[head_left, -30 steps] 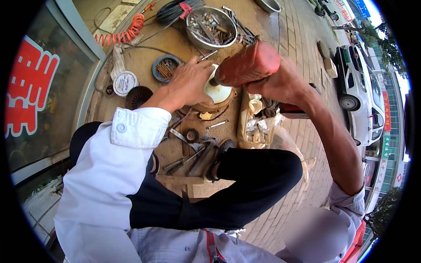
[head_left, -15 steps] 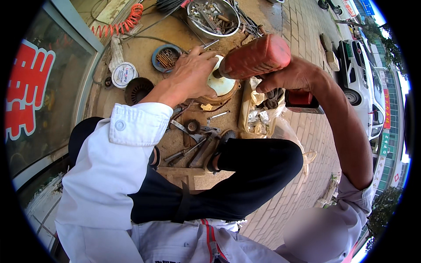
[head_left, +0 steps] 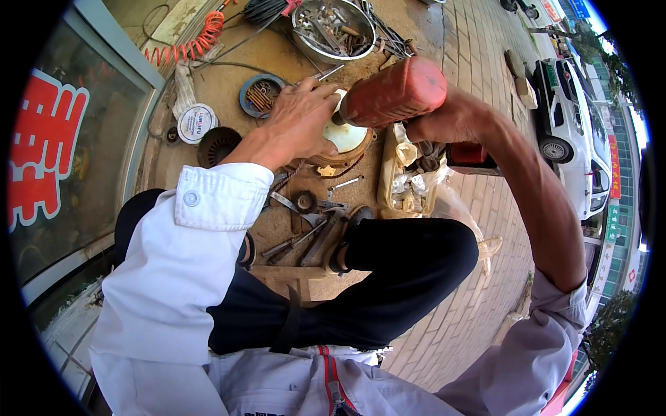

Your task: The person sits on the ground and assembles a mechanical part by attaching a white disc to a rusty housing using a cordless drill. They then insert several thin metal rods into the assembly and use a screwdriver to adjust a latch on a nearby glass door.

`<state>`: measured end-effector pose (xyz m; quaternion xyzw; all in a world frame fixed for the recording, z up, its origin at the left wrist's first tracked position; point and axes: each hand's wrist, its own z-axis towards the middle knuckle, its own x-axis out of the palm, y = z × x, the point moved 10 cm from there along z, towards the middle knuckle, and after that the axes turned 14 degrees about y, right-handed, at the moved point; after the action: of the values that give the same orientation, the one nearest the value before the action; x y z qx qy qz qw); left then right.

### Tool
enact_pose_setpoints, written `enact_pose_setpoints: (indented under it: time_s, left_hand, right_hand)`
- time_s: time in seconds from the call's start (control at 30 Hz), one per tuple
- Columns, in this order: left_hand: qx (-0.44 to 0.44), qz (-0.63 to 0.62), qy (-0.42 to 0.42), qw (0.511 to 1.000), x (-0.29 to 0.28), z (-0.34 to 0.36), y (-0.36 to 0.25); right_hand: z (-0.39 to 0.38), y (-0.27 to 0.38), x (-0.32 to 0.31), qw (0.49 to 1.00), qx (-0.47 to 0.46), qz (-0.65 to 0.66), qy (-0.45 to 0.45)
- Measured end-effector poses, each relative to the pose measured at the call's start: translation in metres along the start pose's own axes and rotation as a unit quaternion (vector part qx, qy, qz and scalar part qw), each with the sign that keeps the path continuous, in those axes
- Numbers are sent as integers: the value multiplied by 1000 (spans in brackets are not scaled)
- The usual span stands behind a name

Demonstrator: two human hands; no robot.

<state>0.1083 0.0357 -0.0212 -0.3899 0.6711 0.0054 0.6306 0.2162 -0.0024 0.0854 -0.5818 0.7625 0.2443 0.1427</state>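
Observation:
My right hand (head_left: 447, 121) is wrapped around the handle of a red impact wrench (head_left: 395, 90). The wrench's nose points down and to the left, against or very close to a pale round cover (head_left: 347, 135). That cover sits on top of a round, rusty-brown machine part (head_left: 350, 159). Across the left side of the cover my left hand (head_left: 298, 121) is spread and bent, its thumb and fingers gripping the edge. Part of the cover is hidden under the hand and the wrench.
A blue bowl of bolts (head_left: 262, 93), a white tub (head_left: 197, 123) and a dark ribbed cup (head_left: 218, 145) lie left. Behind stands a metal basin of scrap parts (head_left: 333, 31). Loose hand tools (head_left: 319, 239) lie by my feet; a plastic-lined box (head_left: 409, 187) stands right.
The wrench has shifted slightly left, its nose a little lower on the cover, and my right hand has moved with it. My left hand stays on the cover.

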Motion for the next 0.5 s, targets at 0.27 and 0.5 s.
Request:
enact_pose_setpoints:
  time_s: [0.27, 0.5]
  left_hand:
    - [10, -11, -4, 1000, -1, 0, 0]
    - [18, -12, -8, 1000, -1, 0, 1]
  right_hand:
    - [10, -6, -2, 998, -51, -41, -15]
    - [14, -9, -6, 995, -76, -41, -43]
